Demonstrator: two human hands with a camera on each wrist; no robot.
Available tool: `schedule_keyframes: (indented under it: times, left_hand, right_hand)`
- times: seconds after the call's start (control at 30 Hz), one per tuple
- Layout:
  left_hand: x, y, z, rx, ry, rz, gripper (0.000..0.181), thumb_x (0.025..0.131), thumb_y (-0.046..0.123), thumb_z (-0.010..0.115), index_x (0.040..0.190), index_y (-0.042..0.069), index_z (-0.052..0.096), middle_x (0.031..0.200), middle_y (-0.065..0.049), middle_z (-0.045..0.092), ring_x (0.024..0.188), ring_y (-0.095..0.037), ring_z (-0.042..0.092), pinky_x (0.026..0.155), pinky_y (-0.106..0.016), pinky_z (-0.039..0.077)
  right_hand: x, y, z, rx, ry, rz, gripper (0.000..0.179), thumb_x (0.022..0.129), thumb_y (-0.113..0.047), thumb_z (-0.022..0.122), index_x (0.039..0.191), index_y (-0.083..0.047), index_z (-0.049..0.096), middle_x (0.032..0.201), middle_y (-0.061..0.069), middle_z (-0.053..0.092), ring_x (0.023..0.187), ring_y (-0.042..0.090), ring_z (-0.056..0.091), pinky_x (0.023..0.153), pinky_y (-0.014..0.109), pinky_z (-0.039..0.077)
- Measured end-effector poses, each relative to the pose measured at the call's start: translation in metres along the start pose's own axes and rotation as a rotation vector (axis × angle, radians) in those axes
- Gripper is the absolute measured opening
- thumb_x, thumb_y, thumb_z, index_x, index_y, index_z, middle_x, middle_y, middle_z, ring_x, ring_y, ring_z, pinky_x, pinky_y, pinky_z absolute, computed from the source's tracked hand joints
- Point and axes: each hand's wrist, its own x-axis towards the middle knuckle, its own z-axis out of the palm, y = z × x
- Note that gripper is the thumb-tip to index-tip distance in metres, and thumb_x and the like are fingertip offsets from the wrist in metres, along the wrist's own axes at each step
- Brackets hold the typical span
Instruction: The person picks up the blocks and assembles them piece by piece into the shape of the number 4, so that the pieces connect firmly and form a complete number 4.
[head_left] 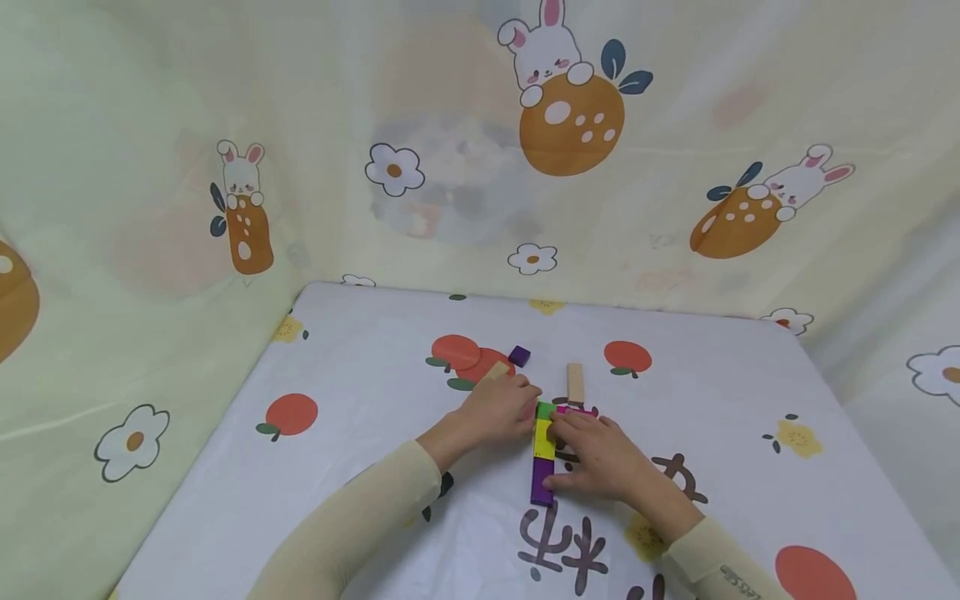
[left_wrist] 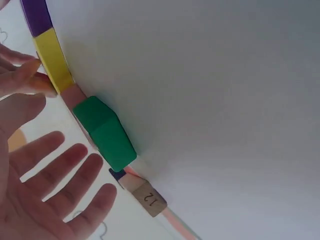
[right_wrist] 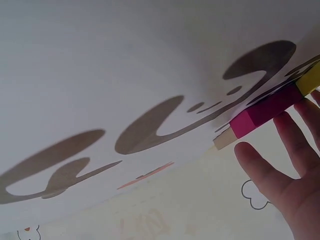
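Observation:
A short row of blocks lies on the table in the head view: green (head_left: 547, 409), yellow (head_left: 543, 442) and purple (head_left: 542, 477). A magenta block (right_wrist: 267, 110) adjoins it, partly covered by my right hand (head_left: 603, 458). That hand's fingers rest along the row's right side, the thumb touching the purple block. To the left of the row is my left hand (head_left: 498, 408). Its fingers look extended beside the green block (left_wrist: 107, 135) in the left wrist view; whether they touch it is unclear. A pinkish piece (left_wrist: 73, 94) shows between green and yellow there.
Beyond the left hand lie a wooden block (head_left: 495, 371) and a dark purple block (head_left: 519, 356). Another wooden block (head_left: 574, 383) lies behind the row. One wooden block (left_wrist: 150, 199) shows the number 12. A printed cloth (head_left: 712, 400) covers the table, with curtains around it.

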Motion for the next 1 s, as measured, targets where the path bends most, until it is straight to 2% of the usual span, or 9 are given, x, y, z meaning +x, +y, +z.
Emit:
schedule_keyframes:
  times: [0.3,0.53,0.67,0.8,1.0]
  left_hand:
    - [0.008,0.001,0.009,0.087,-0.018,-0.033,0.048,0.095,0.040,0.072,0.139,0.021,0.064,0.122,0.001,0.066,0.095,-0.013,0.063,0.078,-0.022,0.056]
    - [0.008,-0.001,0.012,0.115,-0.012,-0.031,0.043,0.095,0.040,0.074,0.133,0.021,0.067,0.116,0.001,0.067,0.093,-0.012,0.061,0.078,-0.021,0.054]
    - [0.007,-0.002,0.012,0.107,-0.003,-0.014,0.039,0.097,0.035,0.071,0.134,0.022,0.067,0.119,0.003,0.068,0.100,-0.012,0.064,0.085,-0.023,0.056]
    - [0.005,-0.002,0.012,0.116,-0.005,-0.010,0.039,0.101,0.036,0.066,0.139,0.026,0.064,0.127,0.004,0.067,0.115,-0.014,0.064,0.096,-0.031,0.056]
    - [0.004,0.002,0.016,0.242,-0.038,-0.037,0.053,0.104,0.045,0.056,0.155,0.032,0.047,0.155,-0.003,0.052,0.141,-0.024,0.053,0.113,-0.048,0.046]
  right_hand:
    - [-0.001,-0.003,0.000,0.004,-0.003,-0.003,0.063,0.077,-0.061,0.084,0.122,-0.021,0.067,0.143,0.009,0.063,0.137,0.031,0.056,0.108,0.071,0.041]
    - [-0.002,-0.004,-0.001,-0.003,-0.008,-0.007,0.065,0.078,-0.061,0.083,0.125,-0.019,0.067,0.148,0.012,0.059,0.140,0.033,0.053,0.109,0.070,0.041]
    - [-0.002,-0.004,-0.001,-0.001,-0.007,0.000,0.066,0.078,-0.060,0.083,0.126,-0.019,0.067,0.148,0.011,0.060,0.140,0.033,0.053,0.110,0.069,0.040]
    - [-0.001,-0.003,-0.001,-0.002,-0.009,0.009,0.067,0.078,-0.061,0.083,0.127,-0.019,0.067,0.147,0.010,0.061,0.140,0.033,0.053,0.111,0.069,0.040]
    - [0.000,0.000,-0.001,-0.002,-0.010,0.007,0.066,0.078,-0.061,0.083,0.126,-0.019,0.067,0.147,0.011,0.060,0.141,0.033,0.053,0.110,0.070,0.040]
